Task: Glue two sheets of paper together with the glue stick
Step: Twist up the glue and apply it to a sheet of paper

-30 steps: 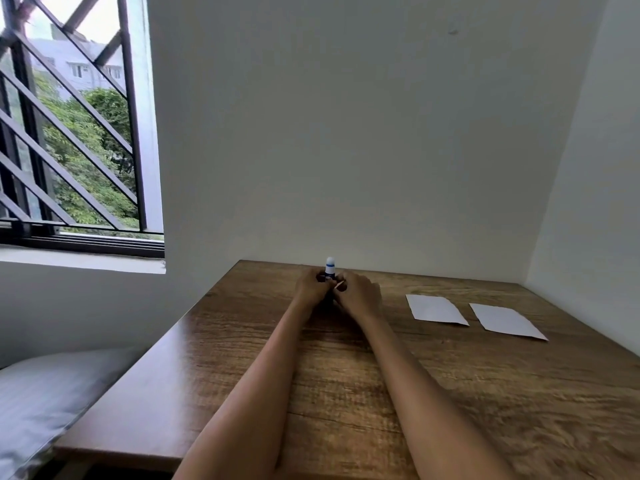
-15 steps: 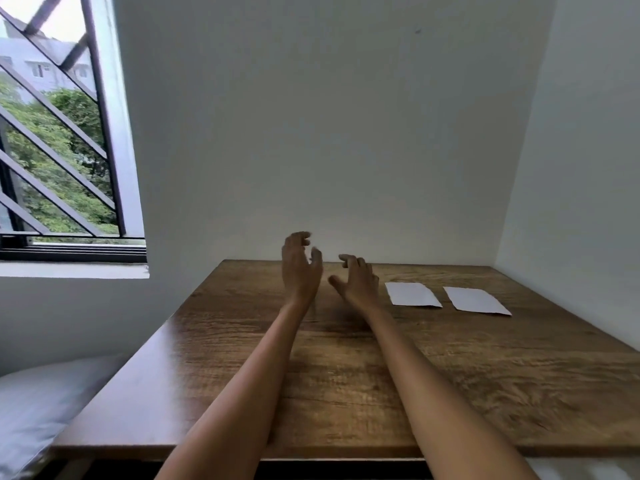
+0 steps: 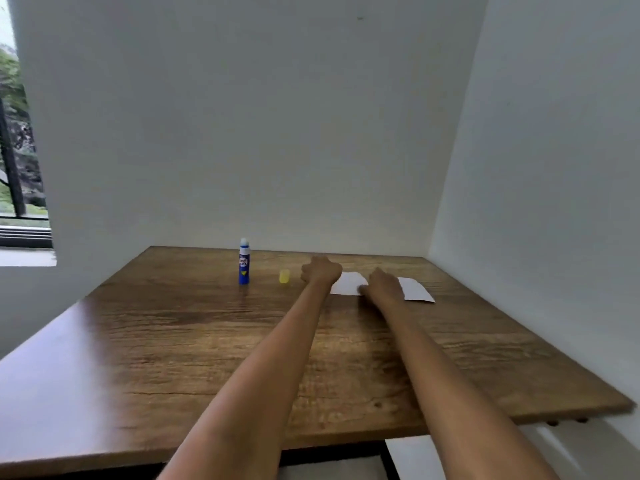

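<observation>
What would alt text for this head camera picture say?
Two bare arms reach across a brown wooden table to two white paper sheets; an uncapped blue glue stick stands upright left of its small yellow cap.

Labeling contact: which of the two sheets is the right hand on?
Both: the right hand spans the gap, thumb over the left sheet, fingers over the right sheet; actual contact can't be confirmed.

Two bare forearms, no sleeves

Both arms are uncovered from elbow to wrist; the left hand [image 3: 321,270] and right hand [image 3: 384,285] wear no rings, watch or gloves.
</observation>
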A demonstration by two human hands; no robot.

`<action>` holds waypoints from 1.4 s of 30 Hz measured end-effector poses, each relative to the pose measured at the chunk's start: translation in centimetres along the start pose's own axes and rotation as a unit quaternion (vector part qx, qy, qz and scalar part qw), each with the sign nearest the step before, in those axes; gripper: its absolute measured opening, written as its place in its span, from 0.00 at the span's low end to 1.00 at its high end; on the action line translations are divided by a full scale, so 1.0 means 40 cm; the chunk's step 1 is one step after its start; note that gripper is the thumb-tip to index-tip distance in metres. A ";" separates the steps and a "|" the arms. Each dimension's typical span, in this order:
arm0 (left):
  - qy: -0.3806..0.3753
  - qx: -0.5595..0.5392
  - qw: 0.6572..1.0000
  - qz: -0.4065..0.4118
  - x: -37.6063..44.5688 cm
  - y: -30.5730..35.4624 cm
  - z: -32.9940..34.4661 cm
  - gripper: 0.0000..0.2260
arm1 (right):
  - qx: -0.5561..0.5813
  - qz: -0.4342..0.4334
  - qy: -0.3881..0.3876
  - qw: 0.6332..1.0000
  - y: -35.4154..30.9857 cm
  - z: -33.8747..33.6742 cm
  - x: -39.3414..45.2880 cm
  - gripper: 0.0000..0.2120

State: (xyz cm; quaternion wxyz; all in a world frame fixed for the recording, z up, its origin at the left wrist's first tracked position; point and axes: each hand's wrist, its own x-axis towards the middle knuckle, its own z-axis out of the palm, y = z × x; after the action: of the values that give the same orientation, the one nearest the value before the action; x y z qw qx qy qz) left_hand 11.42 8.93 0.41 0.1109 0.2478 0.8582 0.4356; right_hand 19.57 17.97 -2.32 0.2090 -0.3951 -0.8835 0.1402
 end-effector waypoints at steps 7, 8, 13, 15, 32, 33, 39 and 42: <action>-0.034 -0.228 0.971 -0.057 0.003 0.006 -0.003 0.20 | 0.061 0.012 0.034 0.997 0.013 0.018 0.011 0.23; -0.057 -0.256 0.964 -0.046 -0.002 0.003 -0.002 0.19 | 0.065 0.016 0.033 0.997 0.014 0.019 0.012 0.24; -0.008 -0.033 0.999 -0.022 0.005 0.009 0.033 0.16 | 0.057 0.026 0.021 0.998 0.006 0.022 0.006 0.23; 0.048 0.178 0.983 0.013 0.008 0.003 0.048 0.17 | 0.041 0.045 0.012 0.998 -0.013 0.020 0.007 0.24; 0.031 0.021 0.998 0.045 0.072 -0.036 0.011 0.18 | 0.437 0.123 -0.112 0.884 -0.041 -0.047 0.069 0.06; 0.030 -0.011 0.997 0.063 0.065 -0.038 -0.002 0.20 | 0.466 0.100 -0.117 0.871 -0.035 -0.054 0.060 0.07; -0.018 -0.224 0.968 0.111 -0.001 -0.089 -0.158 0.30 | 0.487 0.046 -0.170 0.855 -0.037 -0.094 -0.012 0.07; -0.026 -0.194 0.974 0.118 -0.041 -0.158 -0.249 0.28 | 0.404 0.036 -0.211 0.889 -0.091 -0.093 -0.063 0.08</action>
State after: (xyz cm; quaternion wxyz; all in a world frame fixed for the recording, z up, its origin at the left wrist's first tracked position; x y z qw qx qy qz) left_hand 6.70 -1.98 1.24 0.1273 0.3320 0.7189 0.5973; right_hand 20.53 14.03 1.76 0.1542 -0.2688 -0.7590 0.5727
